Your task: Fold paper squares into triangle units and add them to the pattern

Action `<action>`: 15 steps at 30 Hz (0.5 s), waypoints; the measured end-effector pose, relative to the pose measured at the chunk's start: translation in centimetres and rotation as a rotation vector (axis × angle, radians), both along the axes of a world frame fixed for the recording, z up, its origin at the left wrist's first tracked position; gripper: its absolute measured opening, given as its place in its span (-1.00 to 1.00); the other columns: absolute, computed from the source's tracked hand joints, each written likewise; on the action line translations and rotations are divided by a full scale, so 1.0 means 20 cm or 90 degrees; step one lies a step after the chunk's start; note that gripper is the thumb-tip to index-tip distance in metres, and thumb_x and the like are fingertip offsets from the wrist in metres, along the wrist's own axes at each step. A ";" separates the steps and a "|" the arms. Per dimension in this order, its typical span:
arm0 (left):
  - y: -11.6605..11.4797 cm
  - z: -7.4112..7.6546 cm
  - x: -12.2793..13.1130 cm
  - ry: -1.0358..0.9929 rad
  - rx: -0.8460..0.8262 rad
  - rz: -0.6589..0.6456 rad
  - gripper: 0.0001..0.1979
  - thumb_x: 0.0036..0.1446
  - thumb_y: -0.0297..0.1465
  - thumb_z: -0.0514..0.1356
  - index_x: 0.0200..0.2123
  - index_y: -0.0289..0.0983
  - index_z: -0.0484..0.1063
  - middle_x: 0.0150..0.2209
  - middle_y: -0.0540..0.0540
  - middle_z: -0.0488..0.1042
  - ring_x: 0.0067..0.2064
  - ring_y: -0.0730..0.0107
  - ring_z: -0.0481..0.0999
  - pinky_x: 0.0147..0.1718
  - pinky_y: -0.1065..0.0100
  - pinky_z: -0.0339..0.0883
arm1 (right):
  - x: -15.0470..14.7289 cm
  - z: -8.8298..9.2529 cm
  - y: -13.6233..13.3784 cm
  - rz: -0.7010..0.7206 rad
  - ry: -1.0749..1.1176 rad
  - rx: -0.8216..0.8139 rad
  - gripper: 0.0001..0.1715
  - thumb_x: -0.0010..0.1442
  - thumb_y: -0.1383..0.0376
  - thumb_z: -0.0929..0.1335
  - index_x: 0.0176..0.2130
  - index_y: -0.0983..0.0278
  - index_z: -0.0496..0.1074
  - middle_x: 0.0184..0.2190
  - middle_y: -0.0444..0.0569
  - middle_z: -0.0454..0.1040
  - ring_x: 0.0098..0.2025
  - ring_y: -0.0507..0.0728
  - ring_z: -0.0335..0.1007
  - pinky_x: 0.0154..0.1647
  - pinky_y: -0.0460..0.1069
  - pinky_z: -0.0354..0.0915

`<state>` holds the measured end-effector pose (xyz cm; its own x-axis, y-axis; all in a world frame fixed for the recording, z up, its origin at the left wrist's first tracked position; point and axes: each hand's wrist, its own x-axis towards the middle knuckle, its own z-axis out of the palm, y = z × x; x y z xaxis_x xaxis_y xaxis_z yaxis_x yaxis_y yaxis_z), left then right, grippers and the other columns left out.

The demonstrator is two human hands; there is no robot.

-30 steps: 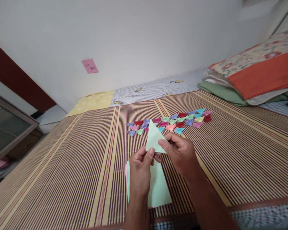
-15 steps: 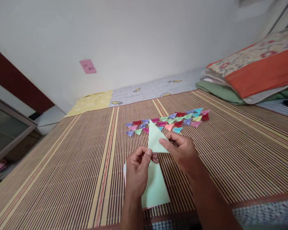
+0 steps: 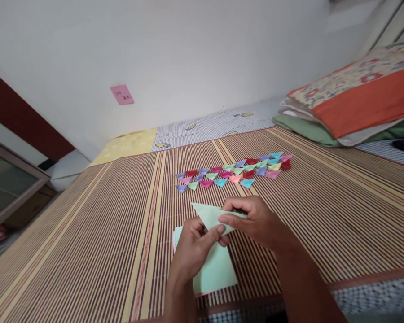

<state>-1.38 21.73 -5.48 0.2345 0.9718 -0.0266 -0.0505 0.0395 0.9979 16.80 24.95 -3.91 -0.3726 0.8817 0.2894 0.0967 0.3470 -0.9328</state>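
A pale green sheet of origami paper (image 3: 208,215), folded into a triangle, is held up between my hands. My left hand (image 3: 197,244) pinches its lower edge, thumb on the near face. On the other side my right hand (image 3: 247,220) grips the right end between thumb and fingers, and the paper bends over there. Underneath lies a stack of square paper (image 3: 218,271), green on top with a pink edge showing at the left; my left hand and wrist cover part of it. Beyond, several small folded paper triangles (image 3: 207,184) in many colours lie in slanting rows.
A striped bamboo mat (image 3: 121,224) spreads under everything. Folded bedding (image 3: 357,103) is piled at the right. A patterned sheet (image 3: 205,128) shows along the white wall, which carries a pink note (image 3: 122,94). A glass-fronted cabinet (image 3: 13,184) stands at the left.
The green paper has tipped over to the left and down, its point now facing left, and its right part is bent over. Both hands have come closer together around it.
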 end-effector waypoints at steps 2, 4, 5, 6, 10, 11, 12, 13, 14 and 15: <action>0.01 0.01 0.01 -0.005 0.014 0.037 -0.71 0.15 -0.21 0.36 -0.50 -0.30 0.58 -0.53 -0.13 0.58 -0.48 0.34 0.49 -0.44 0.37 0.28 | -0.02 -0.01 0.01 -0.046 0.061 -0.024 -0.81 0.19 0.23 0.48 -0.43 0.26 0.53 -0.51 -0.16 0.51 -0.44 0.04 0.41 -0.38 -0.07 0.32; 0.02 0.01 0.03 -0.026 0.029 0.086 -0.75 0.15 -0.25 0.36 -0.47 -0.30 0.59 -0.54 -0.11 0.59 -0.48 0.35 0.49 -0.44 0.38 0.26 | -0.04 -0.03 0.03 -0.077 0.151 -0.064 -0.82 0.14 0.22 0.52 -0.38 0.25 0.52 -0.50 -0.16 0.53 -0.45 0.04 0.44 -0.41 -0.07 0.35; 0.03 0.00 0.03 -0.040 0.035 0.107 -0.77 0.15 -0.26 0.36 -0.45 -0.30 0.60 -0.54 -0.10 0.59 -0.49 0.37 0.48 -0.44 0.38 0.24 | -0.05 -0.04 0.03 -0.063 0.193 -0.092 -0.80 0.12 0.21 0.53 -0.37 0.25 0.50 -0.51 -0.17 0.52 -0.48 0.05 0.45 -0.44 -0.06 0.36; 0.03 0.00 0.04 -0.057 0.040 0.123 -0.78 0.16 -0.27 0.35 -0.44 -0.30 0.60 -0.54 -0.09 0.59 -0.50 0.39 0.46 -0.46 0.39 0.21 | -0.06 -0.05 0.04 -0.031 0.228 -0.124 -0.77 0.11 0.20 0.54 -0.37 0.25 0.48 -0.54 -0.18 0.51 -0.51 0.05 0.45 -0.47 -0.06 0.37; 0.03 -0.02 0.06 -0.134 0.035 0.158 -0.75 0.18 -0.28 0.34 -0.48 -0.31 0.55 -0.55 -0.07 0.57 -0.54 0.46 0.43 -0.49 0.41 0.14 | -0.12 -0.06 0.03 0.097 0.283 -0.210 -0.73 0.13 0.18 0.53 -0.33 0.29 0.46 -0.60 -0.20 0.44 -0.58 0.06 0.45 -0.49 -0.02 0.40; 0.03 -0.02 0.07 -0.151 0.026 0.163 -0.75 0.17 -0.28 0.34 -0.48 -0.31 0.54 -0.56 -0.06 0.57 -0.56 0.47 0.43 -0.50 0.41 0.14 | -0.13 -0.06 0.02 0.099 0.284 -0.212 -0.73 0.15 0.18 0.53 -0.33 0.31 0.47 -0.60 -0.21 0.43 -0.58 0.05 0.44 -0.50 -0.02 0.39; 0.02 -0.02 0.07 -0.165 0.016 0.165 -0.75 0.16 -0.27 0.35 -0.47 -0.31 0.53 -0.57 -0.05 0.56 -0.57 0.48 0.42 -0.51 0.41 0.14 | -0.14 -0.05 0.02 0.095 0.280 -0.211 -0.73 0.16 0.17 0.52 -0.32 0.31 0.48 -0.60 -0.21 0.41 -0.58 0.05 0.42 -0.50 -0.03 0.39; 0.02 -0.02 0.07 -0.174 0.006 0.166 -0.76 0.15 -0.27 0.35 -0.45 -0.31 0.54 -0.57 -0.04 0.55 -0.58 0.48 0.42 -0.51 0.41 0.15 | -0.14 -0.04 0.01 0.094 0.274 -0.208 -0.73 0.18 0.17 0.51 -0.32 0.31 0.48 -0.61 -0.22 0.40 -0.58 0.04 0.42 -0.49 -0.03 0.39; 0.02 -0.02 0.08 -0.181 -0.001 0.166 -0.77 0.14 -0.26 0.36 -0.44 -0.31 0.54 -0.57 -0.04 0.55 -0.58 0.48 0.43 -0.52 0.41 0.17 | -0.14 -0.04 0.01 0.095 0.268 -0.204 -0.73 0.19 0.16 0.50 -0.33 0.31 0.48 -0.61 -0.22 0.39 -0.58 0.05 0.42 -0.49 -0.02 0.39; 0.02 -0.01 0.08 -0.185 -0.005 0.165 -0.76 0.14 -0.26 0.37 -0.43 -0.31 0.54 -0.58 -0.04 0.54 -0.59 0.48 0.43 -0.52 0.41 0.18 | -0.14 -0.03 0.01 0.096 0.261 -0.198 -0.72 0.21 0.15 0.49 -0.34 0.30 0.47 -0.61 -0.22 0.38 -0.58 0.05 0.43 -0.47 -0.02 0.40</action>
<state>0.25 22.17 -5.74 -0.0194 0.9998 -0.0022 -0.3407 -0.0046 0.9402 14.06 25.06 -4.46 -0.4129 0.8945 0.1713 -0.3273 0.0297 -0.9444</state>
